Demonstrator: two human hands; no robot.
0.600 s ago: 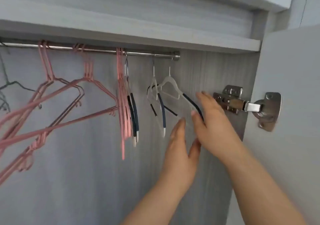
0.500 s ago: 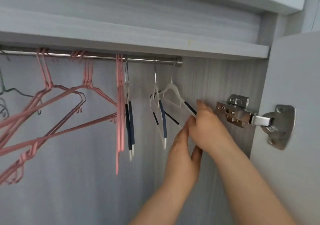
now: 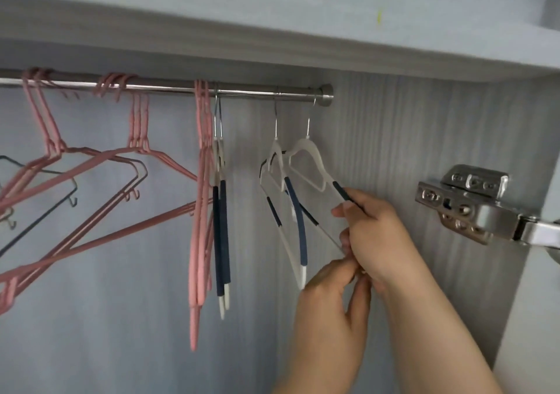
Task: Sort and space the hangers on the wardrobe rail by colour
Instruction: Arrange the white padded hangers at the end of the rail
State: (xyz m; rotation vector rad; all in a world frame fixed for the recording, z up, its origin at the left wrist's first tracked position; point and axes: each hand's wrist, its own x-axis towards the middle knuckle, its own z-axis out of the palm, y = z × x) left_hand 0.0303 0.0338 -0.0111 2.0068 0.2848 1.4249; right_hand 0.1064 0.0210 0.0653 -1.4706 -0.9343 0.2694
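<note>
Across the top, beneath a grey shelf [image 3: 272, 51], a steel rail [image 3: 169, 87]. Hooked on it at upper left, two splayed bunches of pink hangers [image 3: 45, 127], with a dark wire hanger [image 3: 39, 215] at the far left edge. At centre, a tight pink bunch [image 3: 200, 212] hanging edge-on, touching a white-and-navy pair [image 3: 219, 212]. Right of centre, set apart, a second white hanger [image 3: 298, 221]. Lower right: left hand [image 3: 327, 309], thumb and forefinger pinched at the thin lower bar of the rightmost hanger [image 3: 309, 148]. Just above, right hand [image 3: 378, 236], fingers curled round its navy-padded arm. Near the right edge, a metal hinge [image 3: 472, 209].
</note>
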